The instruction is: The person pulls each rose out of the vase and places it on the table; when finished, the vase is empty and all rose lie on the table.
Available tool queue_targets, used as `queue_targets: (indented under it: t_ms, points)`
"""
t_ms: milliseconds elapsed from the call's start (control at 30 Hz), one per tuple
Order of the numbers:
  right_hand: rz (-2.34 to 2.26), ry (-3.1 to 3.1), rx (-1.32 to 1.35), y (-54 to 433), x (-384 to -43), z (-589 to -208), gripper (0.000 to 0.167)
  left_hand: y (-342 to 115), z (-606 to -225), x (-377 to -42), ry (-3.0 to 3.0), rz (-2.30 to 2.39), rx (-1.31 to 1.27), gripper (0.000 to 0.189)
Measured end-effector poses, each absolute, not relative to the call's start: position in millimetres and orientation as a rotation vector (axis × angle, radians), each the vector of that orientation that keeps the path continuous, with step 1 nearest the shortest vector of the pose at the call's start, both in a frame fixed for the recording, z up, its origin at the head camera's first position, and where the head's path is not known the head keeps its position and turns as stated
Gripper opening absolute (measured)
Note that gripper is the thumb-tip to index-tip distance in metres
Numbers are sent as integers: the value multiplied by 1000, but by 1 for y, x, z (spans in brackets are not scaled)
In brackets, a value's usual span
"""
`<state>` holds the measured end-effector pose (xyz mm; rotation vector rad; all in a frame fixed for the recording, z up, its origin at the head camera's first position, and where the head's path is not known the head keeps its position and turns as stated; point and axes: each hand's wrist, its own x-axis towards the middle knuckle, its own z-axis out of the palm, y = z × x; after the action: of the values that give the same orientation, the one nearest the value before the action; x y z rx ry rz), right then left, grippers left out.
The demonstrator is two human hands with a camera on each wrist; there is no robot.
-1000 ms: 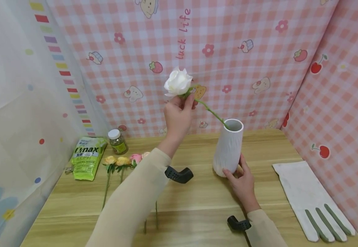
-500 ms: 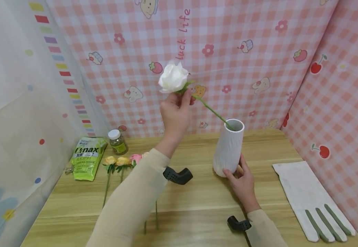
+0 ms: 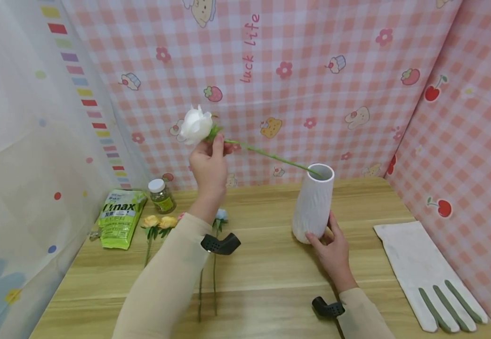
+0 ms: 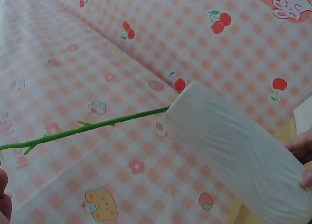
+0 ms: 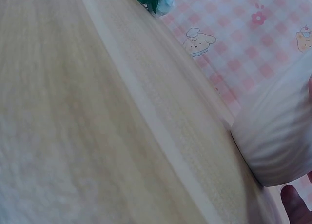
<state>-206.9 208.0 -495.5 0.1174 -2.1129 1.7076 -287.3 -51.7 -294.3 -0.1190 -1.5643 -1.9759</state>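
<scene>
My left hand (image 3: 209,165) pinches a white rose (image 3: 196,125) by its green stem, just under the bloom. The stem (image 4: 92,128) slants down to the right, its lower end inside the mouth of a white ribbed vase (image 3: 313,207). How deep the tip sits is hidden by the rim. The vase stands on the table, leaning slightly. Low on its right side my right hand (image 3: 334,254) holds it, thumb in front and fingers round the side. In the right wrist view only the vase's base (image 5: 278,141) and parts of the fingers show.
Yellow flowers (image 3: 168,222) and a blue flower (image 3: 221,215) lie left of the vase, partly behind my left sleeve. A green bag (image 3: 120,219) and a white-lidded jar (image 3: 161,195) stand at the back left. A white glove (image 3: 427,273) lies on the right.
My left hand has moved left, lifting slightly and then dropping, with the rose. Its stem now lies flatter across the vase rim. The blue flower has come into view. My right hand stays put.
</scene>
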Motion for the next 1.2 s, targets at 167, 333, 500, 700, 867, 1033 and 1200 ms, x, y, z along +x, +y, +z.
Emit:
queue_targets:
  t_ms: [167,333,500,700,867,1033,1200]
  points:
    - [1712,-2125,110,208,-205,-494,80,-63,-305,-286,-1553,-2060,-29,22]
    - [1714,-2127,114,208,-205,-495,81,-75,-319,-288,-1527,-2176,66,22]
    - [1720,-2131,99,207,-204,-495,81,-92,-329,-289,-1514,-2251,142,23]
    - [1721,-2134,95,207,-205,-494,81,-113,-335,-289,-1498,-2217,216,26]
    - [1721,-2137,78,211,-210,-504,83,-122,-339,-289,-1515,-2225,263,26]
    - [1719,-2135,85,210,-210,-505,83,-126,-350,-287,-1656,-2250,246,24]
    - [1701,-2150,84,207,-205,-495,81,-125,-360,-289,-1799,-2276,193,22]
